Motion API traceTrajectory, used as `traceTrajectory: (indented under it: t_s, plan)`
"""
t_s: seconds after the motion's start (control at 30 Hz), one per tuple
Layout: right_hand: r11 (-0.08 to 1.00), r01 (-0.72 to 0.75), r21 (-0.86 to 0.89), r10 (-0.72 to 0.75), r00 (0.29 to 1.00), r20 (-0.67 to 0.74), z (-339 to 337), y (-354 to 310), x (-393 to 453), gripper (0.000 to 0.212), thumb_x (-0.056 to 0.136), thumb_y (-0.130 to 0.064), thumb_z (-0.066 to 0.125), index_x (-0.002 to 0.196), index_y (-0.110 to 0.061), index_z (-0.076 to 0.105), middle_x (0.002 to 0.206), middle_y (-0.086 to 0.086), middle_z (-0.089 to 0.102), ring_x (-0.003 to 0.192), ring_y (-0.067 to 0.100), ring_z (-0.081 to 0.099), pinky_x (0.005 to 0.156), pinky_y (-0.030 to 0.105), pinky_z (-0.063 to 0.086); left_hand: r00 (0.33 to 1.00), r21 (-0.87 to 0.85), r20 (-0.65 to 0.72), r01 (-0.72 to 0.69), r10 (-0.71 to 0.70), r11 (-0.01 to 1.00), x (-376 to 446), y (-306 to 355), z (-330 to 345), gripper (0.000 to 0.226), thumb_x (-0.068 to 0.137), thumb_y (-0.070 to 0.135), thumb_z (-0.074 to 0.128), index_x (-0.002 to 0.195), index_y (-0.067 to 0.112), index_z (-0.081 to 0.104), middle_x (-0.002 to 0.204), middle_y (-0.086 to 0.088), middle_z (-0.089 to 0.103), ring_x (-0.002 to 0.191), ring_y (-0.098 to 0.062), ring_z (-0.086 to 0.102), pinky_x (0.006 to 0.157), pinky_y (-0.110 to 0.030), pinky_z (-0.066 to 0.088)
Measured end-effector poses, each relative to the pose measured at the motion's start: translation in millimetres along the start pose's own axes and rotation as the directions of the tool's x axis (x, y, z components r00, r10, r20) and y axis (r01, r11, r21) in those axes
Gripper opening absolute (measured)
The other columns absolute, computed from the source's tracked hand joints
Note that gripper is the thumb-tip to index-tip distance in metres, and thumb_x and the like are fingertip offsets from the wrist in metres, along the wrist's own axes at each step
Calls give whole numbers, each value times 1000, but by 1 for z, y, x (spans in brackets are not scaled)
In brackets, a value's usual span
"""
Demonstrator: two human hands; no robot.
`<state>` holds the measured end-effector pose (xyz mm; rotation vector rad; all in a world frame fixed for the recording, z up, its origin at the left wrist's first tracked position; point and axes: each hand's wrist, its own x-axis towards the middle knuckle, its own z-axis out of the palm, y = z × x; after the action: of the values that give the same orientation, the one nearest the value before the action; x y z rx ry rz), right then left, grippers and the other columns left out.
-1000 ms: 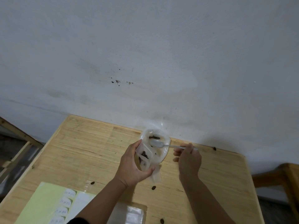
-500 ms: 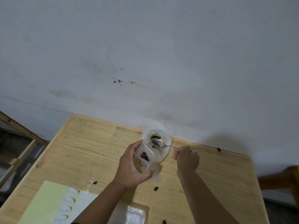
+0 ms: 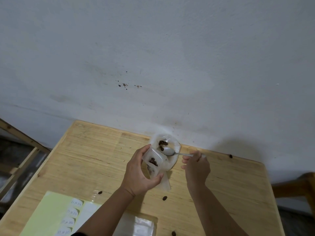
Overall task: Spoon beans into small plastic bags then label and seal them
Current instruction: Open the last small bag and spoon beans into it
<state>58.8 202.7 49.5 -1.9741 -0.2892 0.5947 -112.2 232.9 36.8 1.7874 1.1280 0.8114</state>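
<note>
Near table's (image 3: 85, 150) far edge, left hand (image 3: 139, 172) grips small bag (image 3: 153, 160), seemingly open.

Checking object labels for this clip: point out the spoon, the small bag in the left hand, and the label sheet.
spoon (image 3: 168, 151), head view, on its bowl.
small bag (image 3: 154, 160), head view, on its open mouth above the beans.
label sheet (image 3: 51, 213), head view, on its bare green part.

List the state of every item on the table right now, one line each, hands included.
Small bag: held open, some beans inside.
Big bag: open, few beans left.
Spoon: empty, bowl over big bag.
Left hand: grips small bag.
Right hand: pinches spoon handle.
Label sheet: flat, labels remaining.
Loose beans: scattered on table.
</note>
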Motion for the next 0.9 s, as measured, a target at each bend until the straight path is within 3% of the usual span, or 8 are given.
traceTrajectory:
  t_s: [0.1, 0.17, 0.37, 0.63, 0.9]
  plan:
    - [951, -234, 201, 223, 972, 78, 8, 3, 1, 29, 98, -14, 32, 92, -3, 57, 78, 10, 69, 70, 22, 68, 51, 23, 49, 999, 12, 39, 5, -6, 1000, -1, -1, 0, 87, 57, 49, 75, 133, 30, 37, 126, 16, 49, 117, -4, 51, 96, -31, 49]
    - [916, -298, 267, 269, 953, 139, 10, 5, 0, 28, 98, -13, 32, 87, -5, 56, 79, 12, 68, 71, 21, 68, 54, 26, 49, 999, 24, 46, 14, -15, 1000, -1, -2, 0, 88, 56, 51, 74, 133, 30, 36, 125, 19, 47, 117, 0, 49, 97, -27, 48]
    - [912, -273, 305, 243, 961, 133, 9, 1, -3, 27, 98, -15, 33, 90, -5, 57, 77, 11, 69, 69, 21, 69, 46, 22, 50, 998, 34, 45, 33, -35, 999, 1, -5, -3, 92, 56, 52, 73, 135, 26, 36, 125, 17, 47, 117, -2, 49, 97, -27, 48]
    - [835, -419, 356, 393, 908, 148, 15, 2, 7, 23, 98, -9, 35, 94, 4, 53, 79, 16, 65, 68, 21, 66, 56, 25, 51, 999, 19, 38, 30, -31, 999, 1, -2, -4, 89, 56, 51, 74, 134, 28, 37, 125, 18, 47, 117, -4, 50, 97, -29, 48]
    - [800, -390, 456, 362, 920, 152, 15, 6, 4, 24, 98, -11, 35, 97, -1, 57, 88, 18, 67, 79, 25, 69, 56, 24, 55, 996, 21, 31, 86, -86, 996, 0, -7, -5, 92, 56, 50, 75, 136, 25, 38, 129, 11, 49, 121, -7, 48, 100, -36, 47]
